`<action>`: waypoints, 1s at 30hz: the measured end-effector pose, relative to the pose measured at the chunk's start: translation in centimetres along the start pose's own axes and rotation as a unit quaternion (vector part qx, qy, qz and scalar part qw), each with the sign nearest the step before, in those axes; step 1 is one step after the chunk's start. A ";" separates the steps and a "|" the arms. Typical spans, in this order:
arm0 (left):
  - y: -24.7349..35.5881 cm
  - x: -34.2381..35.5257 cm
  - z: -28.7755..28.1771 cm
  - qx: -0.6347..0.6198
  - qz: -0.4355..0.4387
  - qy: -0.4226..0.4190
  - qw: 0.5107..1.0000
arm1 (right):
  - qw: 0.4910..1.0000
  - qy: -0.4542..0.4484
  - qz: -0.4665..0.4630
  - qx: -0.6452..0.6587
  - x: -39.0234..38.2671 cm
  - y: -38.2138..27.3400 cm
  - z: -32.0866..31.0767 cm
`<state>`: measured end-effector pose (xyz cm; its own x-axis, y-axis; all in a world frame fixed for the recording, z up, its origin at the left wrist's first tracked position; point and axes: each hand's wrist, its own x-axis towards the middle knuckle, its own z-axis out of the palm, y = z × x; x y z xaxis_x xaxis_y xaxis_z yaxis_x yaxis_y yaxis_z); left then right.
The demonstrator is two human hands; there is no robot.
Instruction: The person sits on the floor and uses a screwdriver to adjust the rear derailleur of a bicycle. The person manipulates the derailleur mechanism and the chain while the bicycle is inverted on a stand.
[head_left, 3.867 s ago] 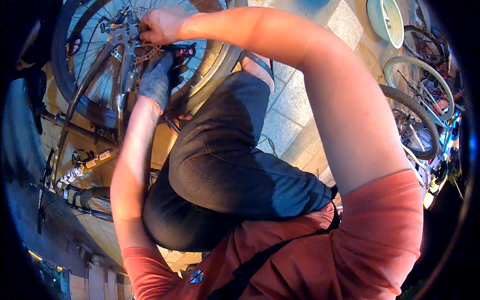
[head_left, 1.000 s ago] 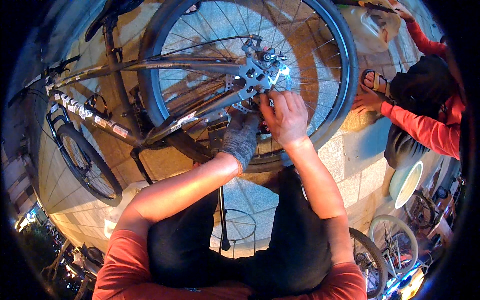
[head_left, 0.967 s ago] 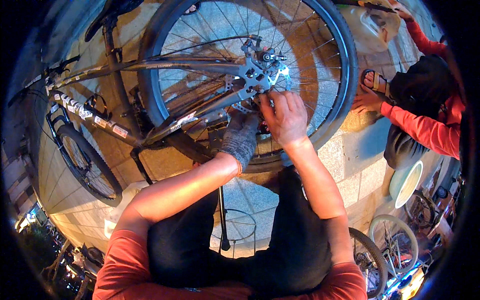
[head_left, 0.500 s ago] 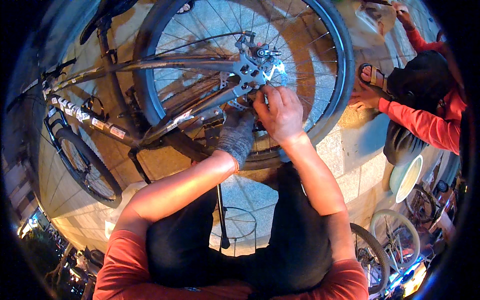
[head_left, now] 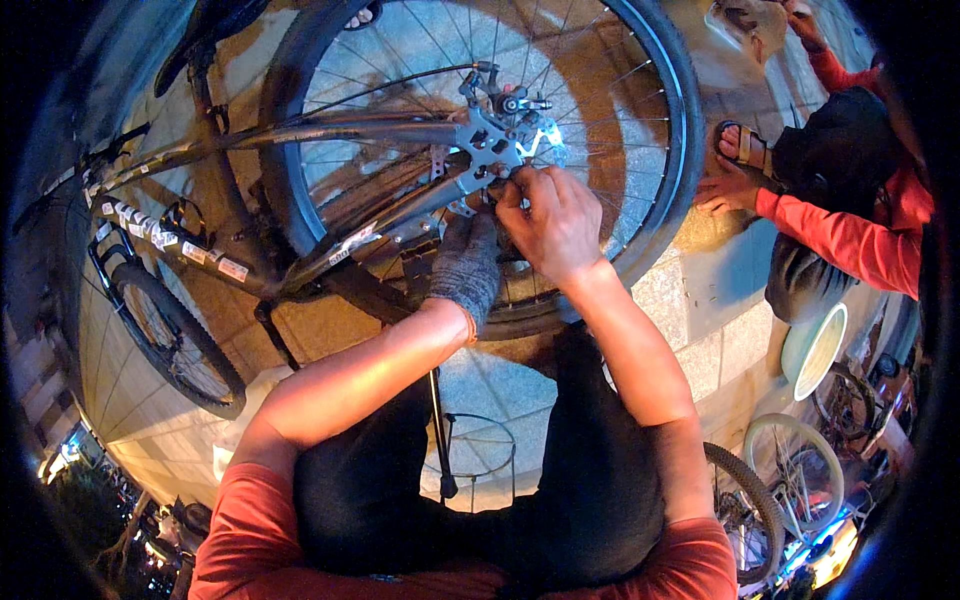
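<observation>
A dark bicycle frame (head_left: 376, 216) is in front of me, its big rear wheel (head_left: 688, 150) at the top of the view. At the hub, a silver dropout plate (head_left: 492, 148) joins the frame tubes, with a brake caliper (head_left: 512, 103) above it. My right hand (head_left: 555, 222) is bare, thumb and fingers pinched just below the plate; what they hold is too small to make out. Beside it, my left hand (head_left: 465, 262) wears a grey knit glove. Its fingers are curled in under the lower edge of the plate, their tips hidden in shadow.
At the right, another person in a red sleeve (head_left: 835, 238) crouches, one hand on the paving near the tyre. Next to them stands a pale basin (head_left: 814, 352). More wheels (head_left: 793, 474) lie at the lower right. The bicycle's front wheel (head_left: 175, 335) is at the left.
The view has shifted slightly, so the bicycle appears a little further left. Both hands stay at the hub; the right fingers have turned slightly.
</observation>
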<state>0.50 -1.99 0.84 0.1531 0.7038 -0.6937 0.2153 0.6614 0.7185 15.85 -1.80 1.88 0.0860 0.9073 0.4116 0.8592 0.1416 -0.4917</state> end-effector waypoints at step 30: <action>-2.4 2.6 0.3 0.158 0.085 0.011 0.984 | 0.998 -0.034 0.038 -0.044 0.3 -1.4 -0.8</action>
<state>0.70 -1.86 -2.73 0.1921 0.8051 -0.5612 0.4781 0.4226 0.7699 15.08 -2.02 3.31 0.1202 0.9394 0.3211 0.8924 0.0395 -0.4496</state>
